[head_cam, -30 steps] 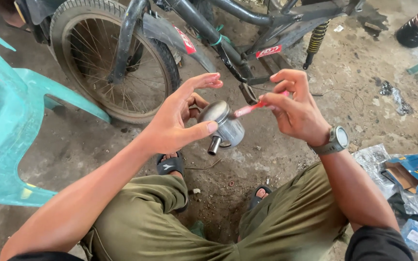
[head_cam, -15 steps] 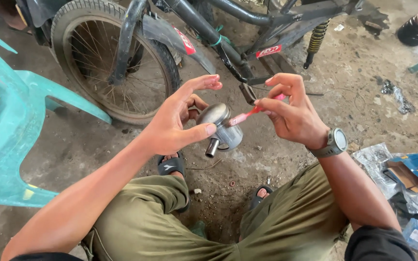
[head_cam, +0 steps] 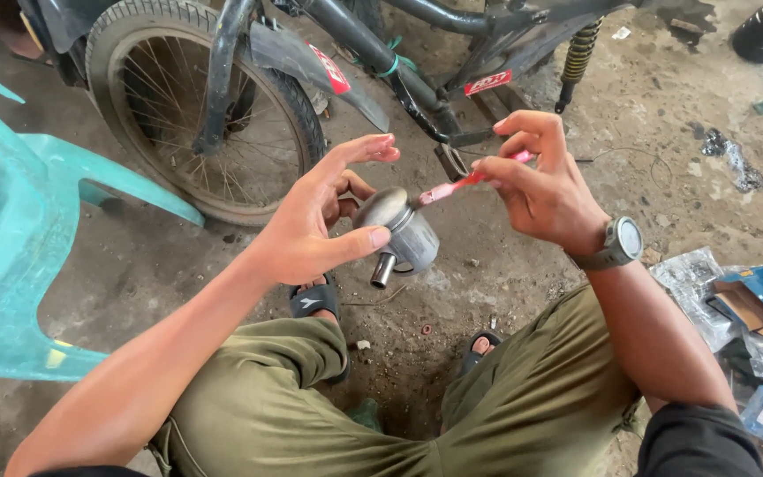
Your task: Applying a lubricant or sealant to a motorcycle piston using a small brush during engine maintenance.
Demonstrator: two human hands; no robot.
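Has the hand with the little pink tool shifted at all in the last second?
Barely. The right hand with the pink tool stays at the metal cylinder, just below the bicycle frame.

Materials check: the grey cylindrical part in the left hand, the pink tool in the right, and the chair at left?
Cylindrical part: looks like cast or machined metal, dull grey with a soft sheen on its domed top; a steel-looking pin sticks out below. Pink tool: probably plastic, thin, glossy, translucent; what kind of tool is unclear. Chair: moulded plastic, teal, smooth with curved edges.
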